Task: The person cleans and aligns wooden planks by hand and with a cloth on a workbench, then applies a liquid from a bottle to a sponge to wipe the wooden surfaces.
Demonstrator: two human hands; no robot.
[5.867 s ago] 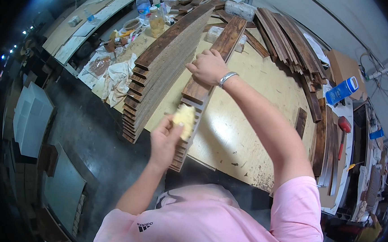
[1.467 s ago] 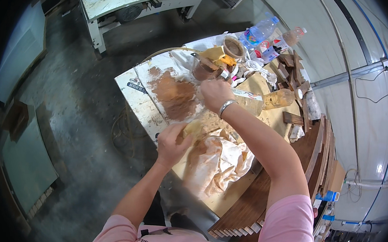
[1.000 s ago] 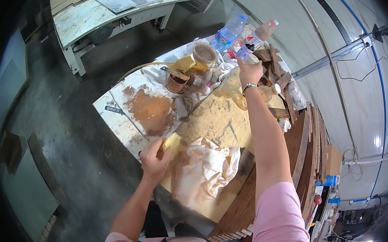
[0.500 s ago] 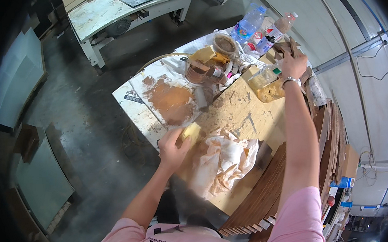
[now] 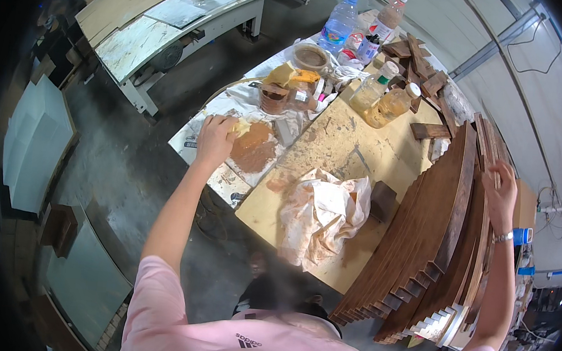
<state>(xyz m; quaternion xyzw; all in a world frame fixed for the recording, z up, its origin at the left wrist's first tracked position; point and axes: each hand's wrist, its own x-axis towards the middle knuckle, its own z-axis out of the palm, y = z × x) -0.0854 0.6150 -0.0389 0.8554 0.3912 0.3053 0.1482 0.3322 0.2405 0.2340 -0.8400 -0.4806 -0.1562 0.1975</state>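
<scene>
My left hand [image 5: 215, 139] is closed on a pale yellow sponge [image 5: 241, 128], which is pressed at the edge of a patch of orange-brown paste [image 5: 257, 149] on the white-covered part of the table. At the right, my right hand [image 5: 501, 194] curls its fingers at the edge of a dark wooden strip [image 5: 484, 230] in the outer stack; part of the grip is hidden. A crumpled, stained white cloth [image 5: 327, 211] lies on the table between my arms. Beside it sits a dark brown block [image 5: 382, 201].
Curved dark wooden strips [image 5: 414, 230] are stacked along the table's right side. Bottles of yellowish liquid [image 5: 390, 106], a large plastic bottle [image 5: 339, 26], a round tub [image 5: 311, 58] and wood offcuts [image 5: 417, 58] crowd the far end. Another workbench [image 5: 124, 40] stands at far left.
My left hand has moved forward and left with the sponge, onto the paste. My right hand has come back from the far wood offcuts to the stacked strips. The view has shifted.
</scene>
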